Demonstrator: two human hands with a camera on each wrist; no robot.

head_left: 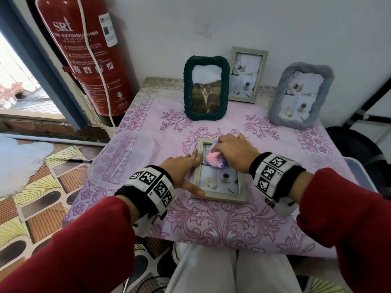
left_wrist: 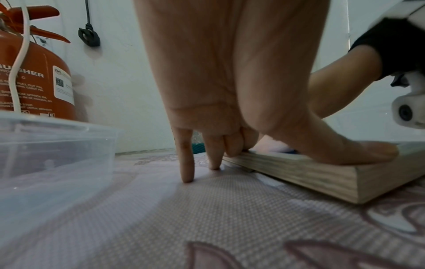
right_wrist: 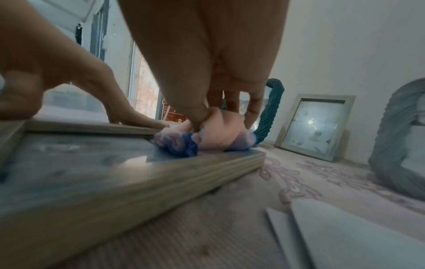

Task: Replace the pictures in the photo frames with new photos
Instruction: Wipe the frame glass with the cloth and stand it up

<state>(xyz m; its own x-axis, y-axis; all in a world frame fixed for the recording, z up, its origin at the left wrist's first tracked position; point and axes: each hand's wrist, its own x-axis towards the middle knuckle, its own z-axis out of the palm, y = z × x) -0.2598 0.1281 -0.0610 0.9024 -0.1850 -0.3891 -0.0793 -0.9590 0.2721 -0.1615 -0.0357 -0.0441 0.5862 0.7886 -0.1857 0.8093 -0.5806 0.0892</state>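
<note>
A pale wooden photo frame [head_left: 222, 196] [left_wrist: 299, 174] [right_wrist: 161, 182] lies flat, glass up, in the middle of the pink patterned tablecloth [head_left: 211, 225]. It holds a picture of pale still-life scenes. My left hand [head_left: 188, 172] [left_wrist: 299, 143] presses on the frame's left rail with straight fingers. Its thumb lies on the near left corner, and two fingers touch the cloth beside the frame. My right hand [head_left: 232, 153] [right_wrist: 225, 109] grips a bunched pink and blue cloth [head_left: 213, 160] [right_wrist: 220, 134] against the glass at the frame's far end.
Three frames stand at the back by the wall: dark green with a cat photo [head_left: 206, 89], pale wood [head_left: 246, 75], grey [head_left: 300, 96]. A clear plastic container [head_left: 122, 159] sits left, a fire extinguisher [head_left: 91, 49] beyond. White sheets [right_wrist: 345, 233] lie near my right wrist.
</note>
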